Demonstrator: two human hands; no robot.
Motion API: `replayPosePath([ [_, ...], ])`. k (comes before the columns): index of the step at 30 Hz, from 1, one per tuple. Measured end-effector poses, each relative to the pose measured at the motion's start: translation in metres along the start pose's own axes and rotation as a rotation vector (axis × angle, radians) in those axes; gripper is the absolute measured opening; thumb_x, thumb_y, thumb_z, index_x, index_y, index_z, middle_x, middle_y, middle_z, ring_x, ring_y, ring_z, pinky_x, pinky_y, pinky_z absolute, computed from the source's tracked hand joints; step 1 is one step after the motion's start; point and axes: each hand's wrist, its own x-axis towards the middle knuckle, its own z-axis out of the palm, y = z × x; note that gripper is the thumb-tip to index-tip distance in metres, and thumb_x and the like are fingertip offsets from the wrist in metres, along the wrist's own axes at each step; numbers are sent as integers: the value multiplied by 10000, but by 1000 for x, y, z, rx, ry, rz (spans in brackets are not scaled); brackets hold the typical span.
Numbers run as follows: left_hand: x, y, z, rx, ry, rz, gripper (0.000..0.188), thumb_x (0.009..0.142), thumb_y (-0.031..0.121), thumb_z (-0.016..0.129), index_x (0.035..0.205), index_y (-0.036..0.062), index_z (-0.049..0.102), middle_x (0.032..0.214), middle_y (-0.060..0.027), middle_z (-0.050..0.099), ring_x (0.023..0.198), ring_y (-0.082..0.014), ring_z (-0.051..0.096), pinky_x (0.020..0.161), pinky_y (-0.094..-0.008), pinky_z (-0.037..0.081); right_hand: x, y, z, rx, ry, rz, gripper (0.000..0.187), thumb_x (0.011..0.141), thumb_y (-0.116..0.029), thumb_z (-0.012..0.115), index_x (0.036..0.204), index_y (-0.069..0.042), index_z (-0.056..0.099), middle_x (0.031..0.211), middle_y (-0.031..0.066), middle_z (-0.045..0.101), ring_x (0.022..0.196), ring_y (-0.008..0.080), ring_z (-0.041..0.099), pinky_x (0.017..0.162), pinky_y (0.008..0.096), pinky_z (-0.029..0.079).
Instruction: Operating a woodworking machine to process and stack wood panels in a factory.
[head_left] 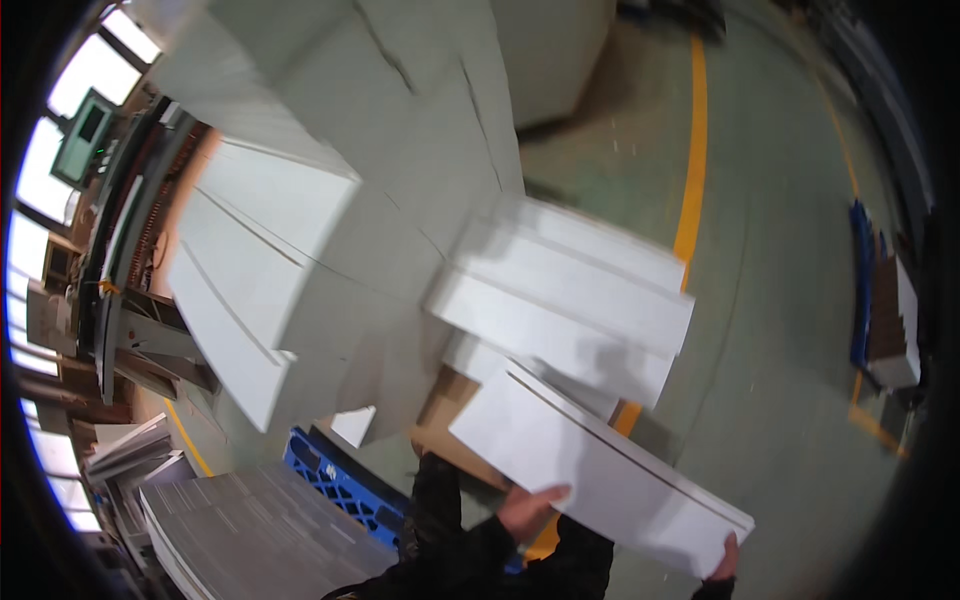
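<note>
A long white panel with a thin dark groove along its far edge lies across both my hands. My left hand grips its near edge, thumb on top. At the panel's right end, my right hand is closed on the corner; only part of that hand shows. Just beyond the held panel is a stack of similar white panels, with brown cardboard low at its left side.
Left of me, more white panels rest on a machine table. A stack of grey panels stands at lower left beside a blue plastic pallet. A large creased grey surface rises ahead. Another loaded blue pallet sits far right.
</note>
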Motion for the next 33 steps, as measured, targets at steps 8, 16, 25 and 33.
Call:
replayPosePath([
  [8,-247,258,246,795,-10,659,561,926,233,881,1363,-42,662,1266,-126,740,1137,-243,710,998,-397,570,-57,-260,253,161,-283,-311,739,1160,-540,500,1678,-20,413,1629,176,567,1443,378,599,1197,523,516],
  [16,-342,562,289,557,27,1118,1136,845,825,715,1574,-9,464,1404,-307,572,1260,-417,652,956,-610,605,-89,-418,632,-82,-573,-804,538,1126,-340,644,1544,-9,573,1459,157,694,1290,261,700,1102,419,582],
  [25,-282,796,185,451,197,1143,1050,848,842,728,1466,-3,642,1348,-199,664,1084,-336,711,806,-427,570,-59,-424,934,107,-741,-275,539,1039,-420,733,1440,-67,663,1342,116,751,1191,298,732,1015,482,613],
  [33,-229,886,154,861,508,1220,1411,927,942,502,1579,-292,290,1681,-477,294,1606,-546,336,1321,-491,304,-55,-397,1086,-136,-647,-207,651,949,-667,772,1427,-233,689,1321,23,736,1183,248,707,932,540,593],
])
